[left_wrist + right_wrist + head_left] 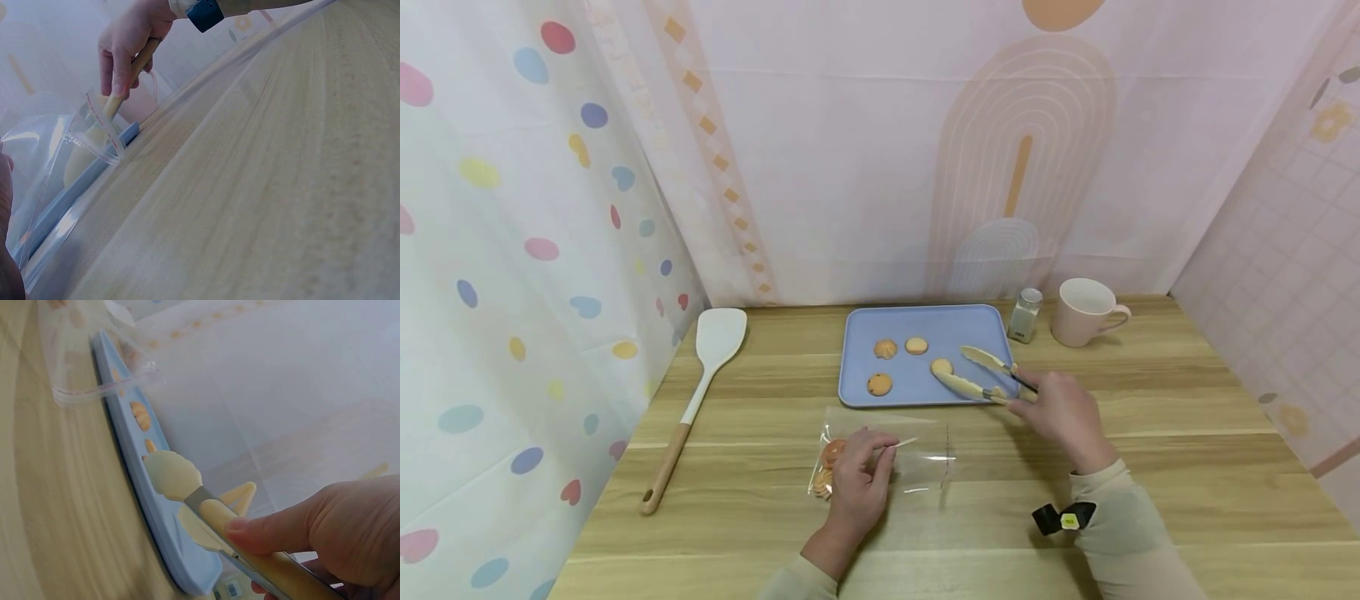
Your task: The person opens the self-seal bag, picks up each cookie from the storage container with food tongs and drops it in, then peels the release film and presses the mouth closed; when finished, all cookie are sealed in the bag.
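In the head view the left hand (859, 483) pinches the upper layer of a clear plastic bag (925, 467), with several cookies (833, 452) at the bag's left end. The right hand (1063, 417) grips cream-tipped tongs (962, 385) whose jaws are spread over the right part of a blue tray (895, 318). One jaw lies close by a round cookie (942, 367); whether they touch, I cannot tell. Farther left on the tray are a ridged cookie (885, 348), a pale one (916, 346) and a dotted one (879, 383). In the right wrist view the thumb presses the tongs' handle (250, 540).
A white spatula (721, 337) with a wooden handle lies at the left. Behind the tray's right side stand a glass shaker (1025, 317) and a pink mug (1078, 315). Patterned curtains (850, 167) close off the back and sides of the wooden table (1180, 467).
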Available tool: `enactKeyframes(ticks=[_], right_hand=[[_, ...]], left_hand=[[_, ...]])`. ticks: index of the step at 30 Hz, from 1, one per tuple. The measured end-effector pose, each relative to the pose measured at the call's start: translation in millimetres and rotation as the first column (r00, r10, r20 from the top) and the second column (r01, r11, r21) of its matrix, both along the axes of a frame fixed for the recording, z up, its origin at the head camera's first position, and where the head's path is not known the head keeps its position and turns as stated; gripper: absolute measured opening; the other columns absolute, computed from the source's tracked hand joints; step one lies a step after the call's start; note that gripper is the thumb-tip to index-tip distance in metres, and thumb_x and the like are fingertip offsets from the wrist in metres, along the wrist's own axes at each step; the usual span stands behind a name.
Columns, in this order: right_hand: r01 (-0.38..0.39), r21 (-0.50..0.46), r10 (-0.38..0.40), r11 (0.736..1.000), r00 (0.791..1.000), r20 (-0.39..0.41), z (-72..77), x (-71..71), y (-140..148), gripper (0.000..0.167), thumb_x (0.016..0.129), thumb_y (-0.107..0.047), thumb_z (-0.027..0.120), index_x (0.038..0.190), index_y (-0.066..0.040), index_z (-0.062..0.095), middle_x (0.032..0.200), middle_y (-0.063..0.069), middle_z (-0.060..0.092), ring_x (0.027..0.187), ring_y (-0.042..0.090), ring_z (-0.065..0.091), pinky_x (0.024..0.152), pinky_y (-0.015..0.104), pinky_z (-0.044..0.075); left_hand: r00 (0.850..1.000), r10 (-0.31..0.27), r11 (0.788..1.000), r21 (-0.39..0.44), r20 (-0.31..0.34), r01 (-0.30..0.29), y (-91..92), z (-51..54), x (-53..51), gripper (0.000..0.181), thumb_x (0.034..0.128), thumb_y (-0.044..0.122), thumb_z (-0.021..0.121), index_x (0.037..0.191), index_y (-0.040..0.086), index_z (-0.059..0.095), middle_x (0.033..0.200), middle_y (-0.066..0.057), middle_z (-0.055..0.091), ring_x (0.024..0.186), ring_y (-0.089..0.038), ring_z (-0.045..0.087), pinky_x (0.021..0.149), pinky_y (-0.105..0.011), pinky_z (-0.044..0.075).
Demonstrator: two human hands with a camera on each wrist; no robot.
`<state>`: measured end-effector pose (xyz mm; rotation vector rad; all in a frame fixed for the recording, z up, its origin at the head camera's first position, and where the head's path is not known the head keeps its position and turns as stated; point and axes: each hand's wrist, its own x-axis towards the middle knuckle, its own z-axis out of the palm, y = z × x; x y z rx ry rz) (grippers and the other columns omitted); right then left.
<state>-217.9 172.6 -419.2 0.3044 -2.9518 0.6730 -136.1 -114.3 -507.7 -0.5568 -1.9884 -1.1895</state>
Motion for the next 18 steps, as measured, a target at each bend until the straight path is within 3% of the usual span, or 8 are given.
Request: enactKeyframes(ticks=[3, 6, 12, 18], right_hand=[[0.009, 0.005, -0.009, 1.0, 1.0, -0.004, 2.2, -0.1, 6, 0.055, 0.078, -0.034, 0.078, 0.128, -0.015, 0.063, 0.119, 0.022, 0.063, 0.087, 0.035, 0.064, 0.048, 0.036, 0.042], [0.017, 0.007, -0.017, 1.0, 1.0, -0.008, 3.1, -0.5, 9, 0.056, 0.079, -0.034, 0.077, 0.129, -0.015, 0.062, 0.119, 0.023, 0.062, 0.086, 0.037, 0.064, 0.048, 0.036, 0.042], [-0.001, -0.013, 0.001, 1.0, 0.999, -0.035, 1.3, -0.3, 3, 0.054, 0.078, -0.031, 0.079, 0.127, -0.014, 0.064, 0.107, 0.021, 0.068, 0.069, 0.026, 0.056, 0.047, 0.034, 0.037], [-0.015, -0.003, 0.015, 1.0, 0.999, -0.039, -5.4, 0.7, -9, 0.053, 0.078, -0.031, 0.079, 0.127, -0.015, 0.065, 0.114, 0.021, 0.065, 0.078, 0.029, 0.059, 0.049, 0.035, 0.039]], left_hand=[[1.0, 0.002, 1.0, 0.0, -0.001, -0.002, 0.1, -0.3, -0.3, 0.014, 0.0856, -0.005, 0.065, 0.093, 0.006, 0.067, 0.088, -0.003, 0.067, 0.085, -0.019, 0.063, 0.1, -0.044, 0.042], [1.0, 0.003, 1.0, -0.001, -0.007, -0.003, 0.3, -0.5, -0.7, 0.013, 0.0858, -0.005, 0.065, 0.093, 0.006, 0.067, 0.088, -0.003, 0.067, 0.085, -0.02, 0.063, 0.099, -0.045, 0.042], [1.0, 0.004, 1.0, 0.003, 0.001, -0.004, 0.3, -0.2, -0.6, 0.01, 0.0873, -0.003, 0.064, 0.092, 0.006, 0.067, 0.088, -0.003, 0.067, 0.086, -0.02, 0.063, 0.098, -0.048, 0.042], [1.0, 0.007, 1.0, -0.003, 0.008, -0.007, 0.4, 1.6, 0.1, 0.013, 0.0864, -0.003, 0.065, 0.093, 0.007, 0.067, 0.089, -0.002, 0.067, 0.087, -0.02, 0.063, 0.097, -0.048, 0.042]])
